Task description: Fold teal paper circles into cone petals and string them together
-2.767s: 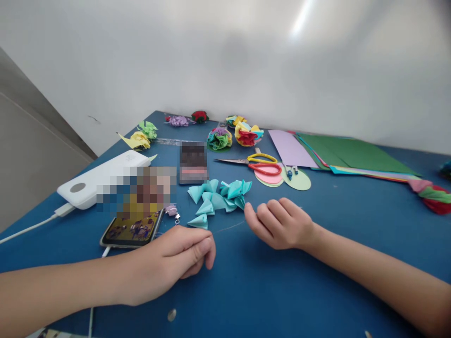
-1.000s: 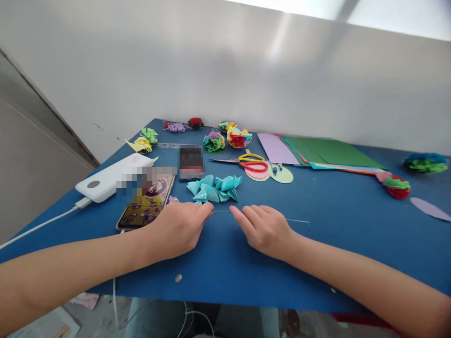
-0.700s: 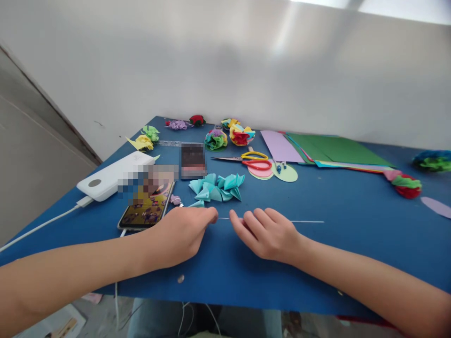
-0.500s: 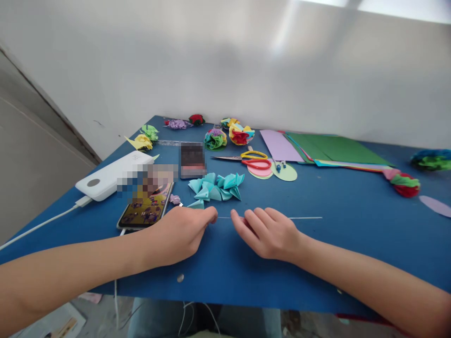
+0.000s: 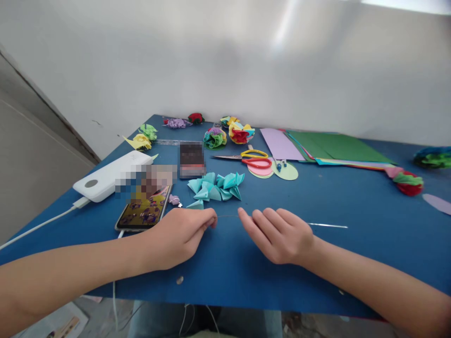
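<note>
My left hand (image 5: pixel 186 237) is closed, its thumb and forefinger pinching one end of a thin, wire-like strand (image 5: pixel 227 216). To the right, my right hand (image 5: pixel 282 236) is closed around the same strand, fingers curled. A pale, shiny length of it (image 5: pixel 327 225) pokes out past the right wrist, and a short span shows bare between the hands. Just beyond the left hand lies a cluster of folded turquoise paper pieces (image 5: pixel 213 188), with one single turquoise piece (image 5: pixel 196 204) close to the knuckles. The fingertips are partly hidden.
Scissors (image 5: pixel 253 158) rest on paper circles (image 5: pixel 287 171). Coloured paper sheets (image 5: pixel 334 146) lie at the back right, and paper flowers (image 5: pixel 214 138) sit along the back. At left are a phone (image 5: pixel 144 209), a white power bank (image 5: pixel 112 176) and its cable.
My right hand has slid right along the strand, widening the gap between the hands. The strand's free end reaches further right and tilts downward. My left hand stays almost still.
</note>
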A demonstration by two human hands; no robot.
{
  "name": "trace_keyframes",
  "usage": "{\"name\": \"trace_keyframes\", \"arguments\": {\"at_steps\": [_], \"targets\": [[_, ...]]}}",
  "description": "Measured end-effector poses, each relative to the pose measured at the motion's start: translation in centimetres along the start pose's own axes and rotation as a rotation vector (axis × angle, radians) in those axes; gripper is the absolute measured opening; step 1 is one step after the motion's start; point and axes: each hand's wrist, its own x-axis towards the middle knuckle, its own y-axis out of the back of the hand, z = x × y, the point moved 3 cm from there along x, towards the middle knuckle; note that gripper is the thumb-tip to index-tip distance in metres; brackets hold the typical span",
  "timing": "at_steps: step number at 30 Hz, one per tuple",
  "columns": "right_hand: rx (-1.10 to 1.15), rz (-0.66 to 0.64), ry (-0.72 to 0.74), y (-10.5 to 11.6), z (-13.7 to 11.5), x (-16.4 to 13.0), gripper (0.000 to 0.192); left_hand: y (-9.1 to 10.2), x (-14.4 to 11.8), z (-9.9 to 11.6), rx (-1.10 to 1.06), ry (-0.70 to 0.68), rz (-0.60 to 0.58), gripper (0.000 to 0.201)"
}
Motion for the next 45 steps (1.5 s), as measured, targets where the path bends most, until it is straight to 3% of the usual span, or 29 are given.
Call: {"name": "trace_keyframes", "arguments": {"at_steps": [8, 21, 32, 38, 45], "targets": [[-0.011, 0.003, 0.080, 1.1, -0.1, 0.2, 0.029, -0.4, 0.1, 0.0, 0.017, -0.067, 0.011, 0.022], [0.078, -0.034, 0.062, 0.0, -0.1, -0.3, 0.030, -1.0, -0.2, -0.3, 0.213, -0.176, 0.021, 0.037], [0.142, 0.012, 0.081, 0.2, 0.1, -0.5, 0.025, -0.3, -0.1, 0.0, 0.080, -0.123, 0.009, 0.033], [0.157, 0.018, 0.066, 0.1, 0.3, -0.5, 0.025, -0.2, 0.0, -0.2, 0.055, -0.148, 0.059, 0.035], [0.216, -0.120, 0.032, -0.8, 0.2, -0.2, 0.031, -0.3, 0.1, -0.3, 0.229, -0.151, 0.056, 0.039]]}}
